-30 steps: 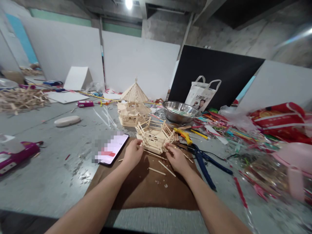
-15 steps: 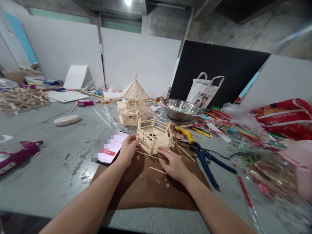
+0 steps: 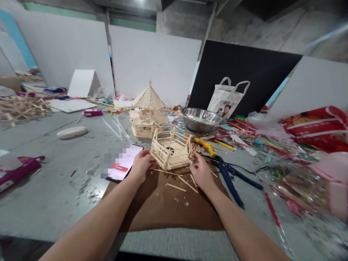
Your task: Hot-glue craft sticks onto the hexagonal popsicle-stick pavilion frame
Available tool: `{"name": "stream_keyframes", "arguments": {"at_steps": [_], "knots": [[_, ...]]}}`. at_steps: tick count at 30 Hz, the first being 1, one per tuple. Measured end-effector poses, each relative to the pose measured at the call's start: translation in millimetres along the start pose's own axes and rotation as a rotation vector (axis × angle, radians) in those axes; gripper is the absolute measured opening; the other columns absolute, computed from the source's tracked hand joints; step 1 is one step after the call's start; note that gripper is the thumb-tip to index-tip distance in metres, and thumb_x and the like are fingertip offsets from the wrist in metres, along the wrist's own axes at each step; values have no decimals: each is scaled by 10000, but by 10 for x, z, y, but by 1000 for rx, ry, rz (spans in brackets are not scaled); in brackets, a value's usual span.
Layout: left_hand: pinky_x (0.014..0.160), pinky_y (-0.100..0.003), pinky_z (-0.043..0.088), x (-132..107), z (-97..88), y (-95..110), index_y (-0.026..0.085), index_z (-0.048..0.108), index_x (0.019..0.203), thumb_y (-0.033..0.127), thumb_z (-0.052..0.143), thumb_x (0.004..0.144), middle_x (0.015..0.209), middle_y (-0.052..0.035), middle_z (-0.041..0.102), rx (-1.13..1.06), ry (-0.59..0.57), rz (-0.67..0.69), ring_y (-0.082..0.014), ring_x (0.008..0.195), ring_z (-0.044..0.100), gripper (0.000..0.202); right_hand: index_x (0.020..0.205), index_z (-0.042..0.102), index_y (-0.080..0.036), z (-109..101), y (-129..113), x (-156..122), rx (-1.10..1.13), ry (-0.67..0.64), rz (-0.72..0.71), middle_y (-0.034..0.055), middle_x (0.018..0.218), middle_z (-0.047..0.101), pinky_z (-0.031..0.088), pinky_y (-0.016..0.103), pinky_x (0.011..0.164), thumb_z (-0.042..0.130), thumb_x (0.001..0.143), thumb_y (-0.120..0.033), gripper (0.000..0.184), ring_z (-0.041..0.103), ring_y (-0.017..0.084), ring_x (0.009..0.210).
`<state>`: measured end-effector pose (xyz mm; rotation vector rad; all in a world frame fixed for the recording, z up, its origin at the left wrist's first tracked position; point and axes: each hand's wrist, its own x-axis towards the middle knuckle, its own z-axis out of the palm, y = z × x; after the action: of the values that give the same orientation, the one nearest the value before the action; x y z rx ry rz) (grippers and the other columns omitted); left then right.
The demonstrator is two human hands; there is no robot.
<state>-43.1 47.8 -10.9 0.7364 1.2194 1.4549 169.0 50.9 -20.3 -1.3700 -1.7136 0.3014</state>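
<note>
- Your left hand (image 3: 143, 165) and right hand (image 3: 201, 171) grasp the model (image 3: 176, 161) by its opposite sides, at the picture's centre.
- Its floor and railings look built; it bears no roof, unlike the pavilion (image 3: 149, 100) behind, upper centre.
- Loose sticks (image 3: 176, 187) lie unattached on the mat (image 3: 174, 215), lower centre.

Above the near side of the table (image 3: 54, 210), the head camera faces forward and down, close to the stick frame (image 3: 175, 156).

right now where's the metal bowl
In the head view, the metal bowl sits right of centre, beyond the railed stick frame, with the white bag just behind it.
</note>
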Motion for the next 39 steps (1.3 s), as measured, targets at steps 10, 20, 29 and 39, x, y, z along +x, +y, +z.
{"name": "stream_keyframes", "arguments": {"at_steps": [10, 20, 29, 39], "knots": [[544, -196, 447, 57, -13, -42, 165, 470, 803, 89, 513, 505, 725, 14, 561, -68, -51, 58, -99, 610, 564, 311, 1003, 531, -129, -19, -161, -75, -82, -182, -53, 84, 823, 617, 460, 282, 625, 460, 705, -252, 330, 566, 153, 652], [552, -235, 435, 118, -67, -37, 145, 472, 864, 142, 530, 549, 678, 11, 534, 61, 44, 122, -93, 540, 527, 321, 814, 598, -172, -96, -269, -119, -227, -186, -206, 48, 812, 633, 415, 234, 630, 440, 755, -276, 198, 565, 131, 650], [762, -288, 402, -29, -99, 136, 156, 545, 932, 272, 445, 755, 973, -74, 494, 610, 327, 866, -166, 903, 480, 234, 873, 612, -254, -37, -339, -165, -559, -577, -234, 20, 862, 658, 390, 253, 639, 389, 797, -317, 244, 589, 172, 789], [613, -218, 400, -480, 62, 144, 143, 540, 743, 194, 394, 798, 666, -30, 537, 886, -252, 1079, -105, 641, 497, 164, 777, 611, -196, -222, -292, -51, -355, -553, -224, 30, 778, 642, 366, 221, 634, 391, 782, -265, 231, 564, 138, 722]]}}
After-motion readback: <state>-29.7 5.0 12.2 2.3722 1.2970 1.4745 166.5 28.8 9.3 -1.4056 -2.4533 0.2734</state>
